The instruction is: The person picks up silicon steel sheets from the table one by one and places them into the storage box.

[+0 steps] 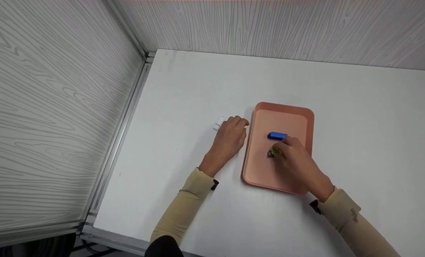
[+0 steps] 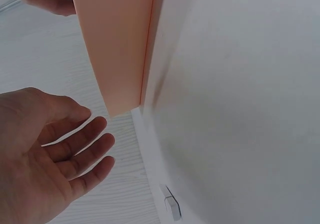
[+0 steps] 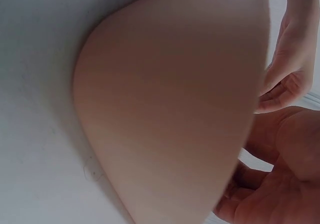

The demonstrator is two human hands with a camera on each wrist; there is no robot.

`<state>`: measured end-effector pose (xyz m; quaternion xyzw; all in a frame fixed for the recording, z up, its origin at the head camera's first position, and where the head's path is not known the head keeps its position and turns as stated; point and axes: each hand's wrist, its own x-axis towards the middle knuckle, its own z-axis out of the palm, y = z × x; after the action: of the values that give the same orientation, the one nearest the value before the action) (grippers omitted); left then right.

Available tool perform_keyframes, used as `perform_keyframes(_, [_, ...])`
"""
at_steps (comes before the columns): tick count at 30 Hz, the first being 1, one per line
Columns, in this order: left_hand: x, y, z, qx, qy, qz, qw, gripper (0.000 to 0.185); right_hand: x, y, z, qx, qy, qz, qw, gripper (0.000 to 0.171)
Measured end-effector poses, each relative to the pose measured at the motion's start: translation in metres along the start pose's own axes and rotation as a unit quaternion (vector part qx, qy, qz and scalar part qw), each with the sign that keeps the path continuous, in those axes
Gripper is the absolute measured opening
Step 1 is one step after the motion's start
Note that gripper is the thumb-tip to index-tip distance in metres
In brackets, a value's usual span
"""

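A pink tray (image 1: pixel 283 108) lies on the white table (image 1: pixel 184 89). In it are a blue stick-shaped object (image 1: pixel 277 135) and, just in front of it, a small green and black object (image 1: pixel 272 154). My right hand (image 1: pixel 282 150) reaches into the tray, and its curled fingertips pinch the green and black object. My left hand (image 1: pixel 234 130) rests open on the table beside the tray's left wall, fingers relaxed. A small white object (image 1: pixel 218 123) lies just left of those fingers. In the left wrist view the left hand (image 2: pixel 75 151) is spread next to the tray's wall (image 2: pixel 117 43), near the white object (image 2: pixel 170 203).
Wood-grain panels wall the table at the back and left, with a metal rail (image 1: pixel 123 121) along the left edge. The right wrist view is filled by the tray's outer wall (image 3: pixel 175 93), with my right palm (image 3: pixel 285 184) beside it.
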<state>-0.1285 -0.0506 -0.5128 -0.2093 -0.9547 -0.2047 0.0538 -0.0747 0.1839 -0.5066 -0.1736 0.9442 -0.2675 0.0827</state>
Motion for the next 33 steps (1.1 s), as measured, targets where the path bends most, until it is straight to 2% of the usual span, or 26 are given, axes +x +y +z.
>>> perform_keyframes(6, [-0.001,-0.004,-0.002,0.008,0.019,-0.006,0.9998,0.017,0.000,0.000,0.003,0.006,0.004,-0.013,1.000,0.018])
perform_keyframes(19, [0.000,-0.006,-0.004,0.014,0.010,-0.020,0.9997,0.019,0.001,-0.001,0.002,0.017,-0.011,-0.002,1.000,0.017])
perform_keyframes(33, [-0.002,-0.019,0.001,0.035,0.000,-0.038,0.9987,0.019,0.001,-0.001,0.002,0.021,-0.008,-0.008,1.000,0.017])
